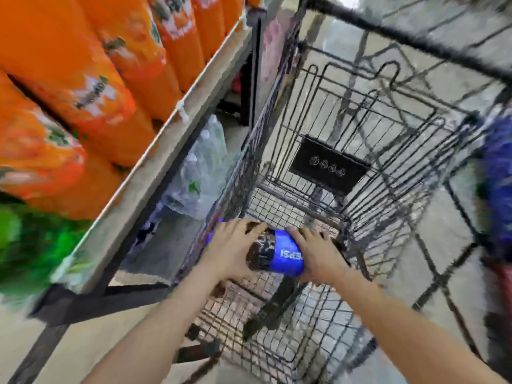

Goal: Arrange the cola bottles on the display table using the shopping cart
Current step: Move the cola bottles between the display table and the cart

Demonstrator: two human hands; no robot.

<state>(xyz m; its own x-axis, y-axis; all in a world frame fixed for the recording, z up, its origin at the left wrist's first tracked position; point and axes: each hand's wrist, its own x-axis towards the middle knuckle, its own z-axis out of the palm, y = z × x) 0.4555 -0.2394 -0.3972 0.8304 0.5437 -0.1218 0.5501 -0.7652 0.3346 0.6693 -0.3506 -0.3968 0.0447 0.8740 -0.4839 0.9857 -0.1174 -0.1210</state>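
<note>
A dark cola bottle (273, 252) with a blue Pepsi label lies on its side low inside the black wire shopping cart (346, 162). My left hand (230, 246) grips its left part, fingers spread over the top. My right hand (318, 254) grips the labelled right part. A second blue-labelled bottle seems to lie behind my left hand, mostly hidden. The display table (166, 145), a pale shelf edge on a dark frame, runs along the cart's left side.
Large orange soda bottles (91, 87) fill the table top, with green ones (30, 245) at the lower left. Plastic-wrapped bottles (205, 167) sit under the table. A blurred blue shape (498, 178) stands right of the cart. The floor is grey tile.
</note>
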